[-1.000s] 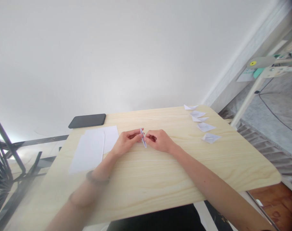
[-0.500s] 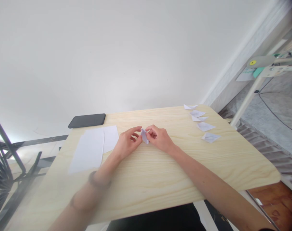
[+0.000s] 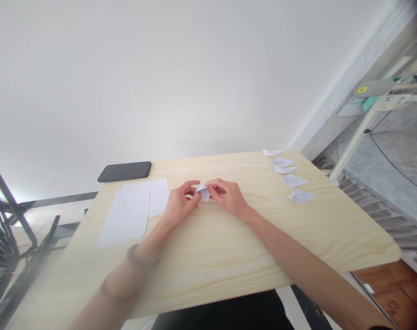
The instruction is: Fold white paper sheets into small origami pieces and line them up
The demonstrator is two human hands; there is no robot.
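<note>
A small folded piece of white paper (image 3: 203, 191) is held over the middle of the wooden table (image 3: 229, 256). My left hand (image 3: 183, 201) pinches its left side between thumb and fingers. On the opposite side, my right hand (image 3: 228, 196) grips it with thumb and forefinger. Parts of the folds are covered by my fingertips. Several folded white paper boats (image 3: 301, 196) sit in a row along the table's right side, apart from my hands.
Left of my hands lie white paper sheets (image 3: 125, 215), partly overlapping. Behind them, a black phone (image 3: 125, 172) rests near the table's back edge. A white wall (image 3: 194, 82) rises behind the table. A dark chair (image 3: 12, 206) stands at the left, and a white metal frame (image 3: 356, 133) at the right.
The folded paper has turned and spread wider between my fingers, now showing a pointed top and a broader shape. My hands have shifted only slightly; the boats, sheets and phone stay put.
</note>
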